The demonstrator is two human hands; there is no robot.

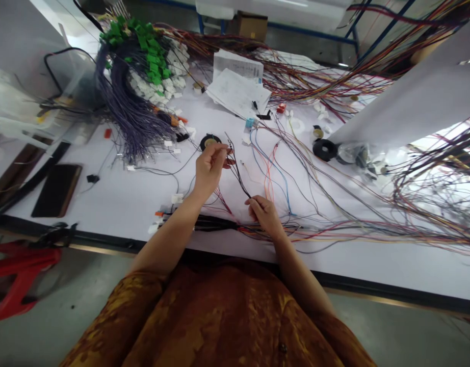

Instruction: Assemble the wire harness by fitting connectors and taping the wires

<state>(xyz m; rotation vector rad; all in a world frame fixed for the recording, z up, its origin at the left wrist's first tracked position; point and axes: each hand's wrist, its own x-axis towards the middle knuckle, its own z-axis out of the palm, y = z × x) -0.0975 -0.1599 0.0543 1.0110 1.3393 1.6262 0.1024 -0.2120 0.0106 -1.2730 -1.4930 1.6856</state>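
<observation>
head view. a white table (116,204) carries loose wiring; its near edge runs across the middle of the frame, with the person's patterned orange-brown garment (215,316) below it. the left hand (209,165) is raised over the middle of the surface, fingers curled, thumb and forefinger pinched on the upper end of a thin dark wire (238,176). the wire runs down and to the right to the right hand (263,214), which rests close to the near edge with fingers folded around the wire's lower part. just beside that hand, along the near edge, lies a black-sleeved harness (214,223) whose coloured strands fan out to the right. a black tape roll (209,141) sits just beyond the left hand's fingertips; whether they touch it cannot be told. toward the far left corner lies a bundle of purple wires (131,112) topped by green connectors (151,56) and white ones. a stack of papers (238,86) lies at the far middle. a second black ring (324,150) lies to the right, beside a clear plastic bag (357,155). a dark flat slab (57,189), perhaps a phone, lies near the left near corner. a red stool (17,275) stands on the floor at left.
</observation>
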